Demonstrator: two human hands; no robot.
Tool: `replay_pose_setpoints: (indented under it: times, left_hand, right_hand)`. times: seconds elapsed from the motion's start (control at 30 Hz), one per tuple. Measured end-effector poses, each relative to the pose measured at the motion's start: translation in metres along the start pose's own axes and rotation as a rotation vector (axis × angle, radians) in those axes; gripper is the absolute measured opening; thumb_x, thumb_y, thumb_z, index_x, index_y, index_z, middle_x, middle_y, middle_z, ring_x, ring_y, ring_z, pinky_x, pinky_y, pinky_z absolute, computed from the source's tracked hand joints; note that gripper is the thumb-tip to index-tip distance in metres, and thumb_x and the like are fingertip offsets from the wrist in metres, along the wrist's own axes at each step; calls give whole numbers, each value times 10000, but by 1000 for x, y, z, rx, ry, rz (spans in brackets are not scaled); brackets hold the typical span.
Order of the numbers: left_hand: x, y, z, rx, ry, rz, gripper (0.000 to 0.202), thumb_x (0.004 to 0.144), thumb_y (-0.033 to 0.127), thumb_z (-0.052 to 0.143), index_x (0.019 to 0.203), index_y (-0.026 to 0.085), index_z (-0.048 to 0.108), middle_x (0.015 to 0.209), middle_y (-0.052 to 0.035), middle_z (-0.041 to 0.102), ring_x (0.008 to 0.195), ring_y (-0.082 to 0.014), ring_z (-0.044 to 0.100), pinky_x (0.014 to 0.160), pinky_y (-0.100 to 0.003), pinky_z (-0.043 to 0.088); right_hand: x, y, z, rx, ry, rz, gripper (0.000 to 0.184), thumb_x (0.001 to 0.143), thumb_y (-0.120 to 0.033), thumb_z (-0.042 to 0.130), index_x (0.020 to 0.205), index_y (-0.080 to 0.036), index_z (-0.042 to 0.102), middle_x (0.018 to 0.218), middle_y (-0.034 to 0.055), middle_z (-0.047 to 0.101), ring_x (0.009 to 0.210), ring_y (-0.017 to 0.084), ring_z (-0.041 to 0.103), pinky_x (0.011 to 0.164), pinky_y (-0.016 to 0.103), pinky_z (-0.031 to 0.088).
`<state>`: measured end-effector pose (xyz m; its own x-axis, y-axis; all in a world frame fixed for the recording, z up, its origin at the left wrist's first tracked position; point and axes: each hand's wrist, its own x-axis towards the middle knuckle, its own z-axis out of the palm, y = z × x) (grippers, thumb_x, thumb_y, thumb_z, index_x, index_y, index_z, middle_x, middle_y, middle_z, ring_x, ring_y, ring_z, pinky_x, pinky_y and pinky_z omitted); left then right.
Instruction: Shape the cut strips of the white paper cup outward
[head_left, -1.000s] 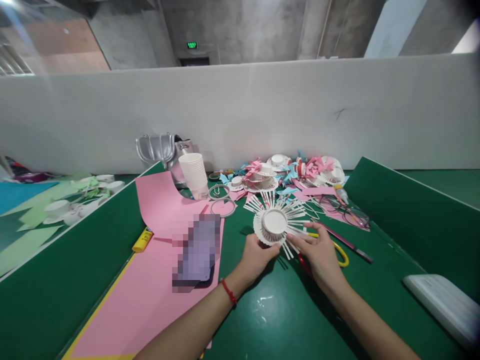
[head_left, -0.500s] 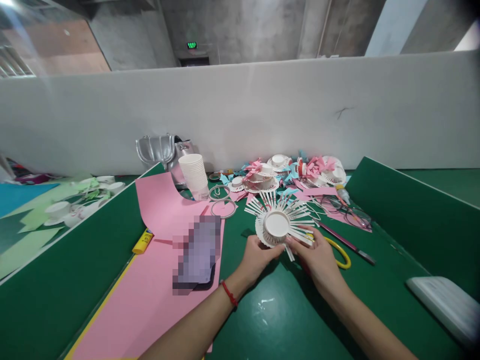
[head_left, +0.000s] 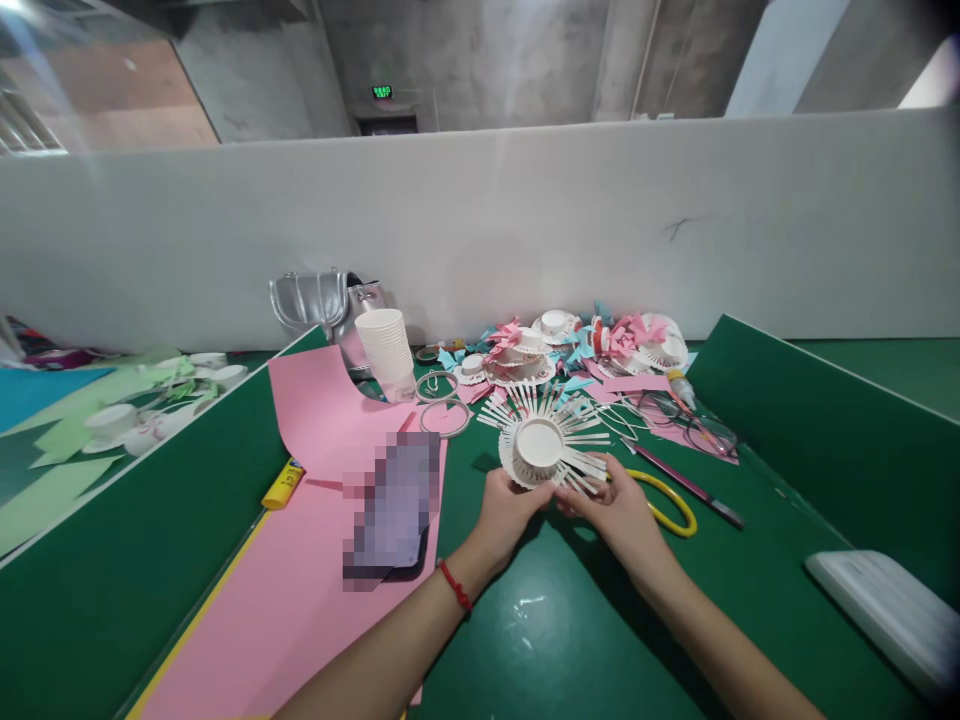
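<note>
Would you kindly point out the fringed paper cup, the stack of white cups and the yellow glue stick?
fringed paper cup (head_left: 537, 447), head view, on its round upturned base.
stack of white cups (head_left: 386, 350), head view, on the stack's side wall.
yellow glue stick (head_left: 283, 484), head view, on the tube's middle.

Single head cam, no second view.
Looks forward and down across the green tabletop (head_left: 570, 640), near edge close, white partition wall (head_left: 480, 220) beyond far edge.

Fringed white paper cup (head_left: 538, 447)
It sat upside down at frame center, its cut strips fanned outward, tilted slightly toward the left.
</note>
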<state>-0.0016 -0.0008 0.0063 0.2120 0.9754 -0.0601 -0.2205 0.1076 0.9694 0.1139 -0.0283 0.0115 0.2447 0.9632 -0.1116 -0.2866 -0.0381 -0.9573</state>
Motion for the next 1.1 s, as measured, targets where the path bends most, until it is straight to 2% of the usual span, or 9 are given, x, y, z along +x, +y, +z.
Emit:
replay_pose_setpoints:
  times: [0.1, 0.27, 0.47, 0.63, 0.83, 0.97, 1.1]
  left_hand:
    - [0, 0, 0, 2, -11, -9, 172, 511, 231, 684, 503, 96, 579, 446, 22, 512, 432, -68, 412, 439, -193, 310]
    - [-3, 2, 2, 43, -12, -21, 190, 509, 249, 696, 559, 87, 611, 472, 12, 536, 450, -75, 430, 453, -198, 318]
    - [-1, 1, 1, 36, -24, 0, 195, 529, 278, 685, 552, 95, 624, 472, 4, 548, 436, -77, 444, 461, -204, 331]
    - [0, -1, 0, 32, -39, 7, 183, 540, 272, 676, 546, 98, 617, 502, -5, 559, 440, -80, 451, 461, -209, 347]
    - [-3, 3, 1, 29, -54, 18, 136, 568, 222, 657, 555, 95, 608, 485, 13, 539, 441, -72, 441, 464, -200, 345]
    - [-4, 4, 2, 36, -71, -6, 157, 555, 223, 675, 613, 87, 623, 532, 4, 564, 467, -74, 448, 471, -198, 346]
    - [-4, 3, 1, 38, -56, -19, 164, 548, 226, 682, 582, 82, 613, 487, 15, 540, 461, -71, 438, 463, -191, 330]
  right_hand:
    - [1, 0, -2, 26, 26, 16, 532, 387, -254, 787, 826, -188, 493, 561, -32, 634, 500, 145, 593, 497, 259, 490]
    - [2, 1, -6, 88, 22, 37, 458, 437, -228, 773, 824, -174, 535, 773, 25, 668, 738, 170, 620, 637, 262, 491]
    - [3, 1, -8, 143, 95, 25, 438, 427, -207, 776, 805, -184, 556, 735, 12, 679, 718, 181, 632, 661, 286, 492]
    - [3, 3, -9, 188, -5, 76, 386, 468, -224, 758, 816, -165, 602, 803, 36, 683, 785, 200, 626, 751, 315, 471]
    - [2, 6, -10, 177, -10, 90, 378, 499, -211, 749, 843, -153, 606, 827, 42, 680, 825, 211, 616, 808, 343, 441]
    - [0, 5, -8, 157, 10, 79, 370, 495, -215, 752, 830, -155, 606, 824, 41, 683, 845, 215, 611, 800, 339, 449]
    - [0, 2, -6, 125, 17, 106, 378, 457, -214, 767, 793, -157, 602, 784, 38, 690, 780, 212, 630, 711, 317, 489]
